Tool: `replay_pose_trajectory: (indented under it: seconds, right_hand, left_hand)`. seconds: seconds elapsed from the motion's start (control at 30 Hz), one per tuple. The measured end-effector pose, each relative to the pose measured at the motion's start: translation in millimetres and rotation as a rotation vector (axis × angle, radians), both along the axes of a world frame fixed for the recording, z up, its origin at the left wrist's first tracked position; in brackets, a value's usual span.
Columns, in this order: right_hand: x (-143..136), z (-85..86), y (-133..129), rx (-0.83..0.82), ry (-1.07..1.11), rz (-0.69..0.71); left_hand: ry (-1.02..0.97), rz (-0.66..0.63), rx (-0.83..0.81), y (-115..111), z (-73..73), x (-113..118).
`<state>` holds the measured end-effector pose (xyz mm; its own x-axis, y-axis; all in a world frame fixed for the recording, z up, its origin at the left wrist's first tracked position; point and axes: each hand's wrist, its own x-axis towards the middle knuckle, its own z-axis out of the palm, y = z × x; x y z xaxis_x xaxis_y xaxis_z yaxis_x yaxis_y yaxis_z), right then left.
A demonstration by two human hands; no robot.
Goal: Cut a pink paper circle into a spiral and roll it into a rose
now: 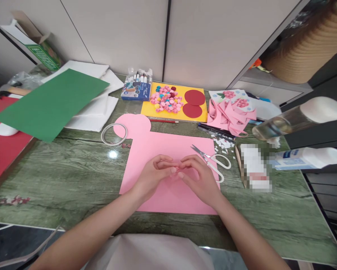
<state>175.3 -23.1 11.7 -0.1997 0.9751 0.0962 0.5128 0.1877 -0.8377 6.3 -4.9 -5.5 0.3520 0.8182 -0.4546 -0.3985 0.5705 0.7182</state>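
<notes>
My left hand (154,175) and my right hand (200,176) meet over a pink paper sheet (168,200). Between their fingertips is a small pink piece (177,169), mostly hidden by the fingers; it looks like curled paper. Both hands are closed in a pinch on it. Close to my right hand lies a pair of white-handled scissors (212,159), its blades on the sheet. Beyond my left hand, pink rounded cut-outs (134,123) touch the sheet's upper left, and a roll of tape (102,135) rests on them in part.
At the back, a yellow sheet (146,108) bears small pink, red and blue curls (167,99) and red discs (194,97). A marker box (136,90) stands beside it. Pink scraps (230,116), a clear bottle (283,122) and a white bottle (309,157) are at right; green paper (56,101) is left.
</notes>
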Motion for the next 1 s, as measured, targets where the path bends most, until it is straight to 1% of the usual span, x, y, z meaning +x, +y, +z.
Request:
replay_pose_trajectory:
  seconds: [0.2, 0.4, 0.67, 0.83, 1.0]
  right_hand:
    - [-3, -6.0, -1, 0.006, 0.022, -0.058]
    - [-3, -8.4, -2, -0.015, 0.054, -0.065]
    - [-7, -10.7, -3, -0.049, 0.075, -0.084]
    - [-7, -13.3, -2, -0.046, 0.092, -0.089]
    - [-7, -11.8, -2, -0.035, 0.096, -0.074]
  left_hand:
    - [0.088, 0.029, 0.095, -3, 1.1, 2]
    - [0.142, 0.045, 0.148, -4, 2.2, 4]
    - [0.166, 0.089, 0.165, -6, 2.9, 8]
    - [0.144, 0.074, 0.134, -6, 3.0, 7]
    - [0.147, 0.09, 0.159, -5, 1.7, 7]
